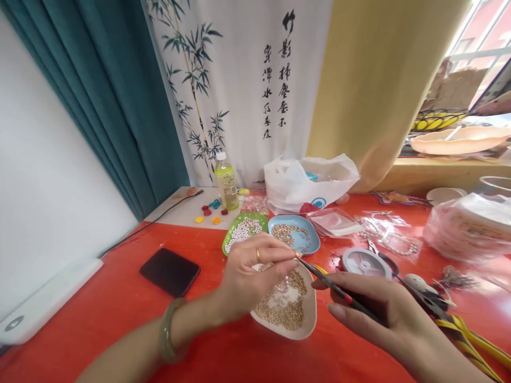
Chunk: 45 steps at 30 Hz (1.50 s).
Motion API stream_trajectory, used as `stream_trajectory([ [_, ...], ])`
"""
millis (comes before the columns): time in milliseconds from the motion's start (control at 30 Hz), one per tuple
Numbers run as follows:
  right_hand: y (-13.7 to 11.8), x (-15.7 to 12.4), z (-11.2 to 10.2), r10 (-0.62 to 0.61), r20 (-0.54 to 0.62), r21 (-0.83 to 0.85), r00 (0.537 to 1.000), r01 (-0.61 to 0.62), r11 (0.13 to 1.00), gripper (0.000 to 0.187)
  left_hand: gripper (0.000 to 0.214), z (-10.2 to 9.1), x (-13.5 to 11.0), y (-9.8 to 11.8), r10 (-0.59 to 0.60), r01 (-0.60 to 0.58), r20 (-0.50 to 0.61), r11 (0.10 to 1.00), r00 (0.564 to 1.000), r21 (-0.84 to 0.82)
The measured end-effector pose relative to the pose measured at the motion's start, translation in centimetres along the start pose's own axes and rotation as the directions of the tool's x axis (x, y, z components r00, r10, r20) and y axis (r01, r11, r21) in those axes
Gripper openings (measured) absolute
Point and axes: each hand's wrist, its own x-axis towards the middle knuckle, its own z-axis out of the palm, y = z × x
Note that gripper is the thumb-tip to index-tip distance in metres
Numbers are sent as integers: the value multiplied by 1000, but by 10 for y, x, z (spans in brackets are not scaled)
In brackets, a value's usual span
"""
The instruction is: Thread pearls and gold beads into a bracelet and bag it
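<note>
My left hand (249, 271), with a ring and a bangle, pinches a tiny gold-coloured piece between thumb and forefinger. What it is exactly is too small to tell. My right hand (375, 308) is closed round dark thin-nosed pliers (337, 290), whose tip meets the left fingertips. Below both hands sits a cream tray (305, 324) of small gold beads, with pinkish pearl beads (284, 284) in its middle, partly hidden by my left hand. Behind it are a green tray (227, 234) of white pearl beads and a blue tray (313, 244) of gold beads.
A phone (170, 271) lies on the red table at left. A bottle (227, 183) and a white plastic bag (295, 186) stand at the back. To the right are a white spool (366, 263), scissors (385, 260), bagged pearl strings (387, 234) and yellow-black handles (463, 340).
</note>
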Motion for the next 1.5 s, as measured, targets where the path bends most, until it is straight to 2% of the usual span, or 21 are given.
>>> stream_trajectory([
  [100, 3, -1, 3, -79, -24, -115, 997, 76, 991, 26, 11, 1, -2, 1, 7, -6, -24, 1000, 1000, 20],
  [267, 10, -2, 9, -220, -53, -325, 974, 191, 926, 29, 10, 3, -2, 3, -9, 11, -42, 998, 999, 60],
  [367, 8, -1, 9, -188, -27, -333, 982, 169, 928, 28, 9, 3, -1, 4, 19, -16, -30, 994, 999, 110],
  [467, 2, 0, 4, -145, 3, -343, 989, 137, 929, 26, 8, 1, 1, 3, 121, -120, 6, 977, 993, 178],
  [567, -1, 1, 0, -142, 21, -393, 990, 139, 909, 22, 9, -2, 2, 1, 246, -247, 34, 935, 969, 253],
  [700, 1, 2, -2, -179, 22, -447, 984, 170, 878, 24, 11, -5, 3, -3, 344, -343, 63, 870, 937, 353],
  [1000, 3, 2, 0, -197, 35, -434, 980, 193, 880, 18, 14, -5, 3, -6, 416, -427, 130, 784, 900, 451],
  [1500, 4, 2, -1, -196, 65, -423, 979, 204, 883, 17, 15, -4, 2, -4, 432, -460, 176, 747, 885, 479],
])
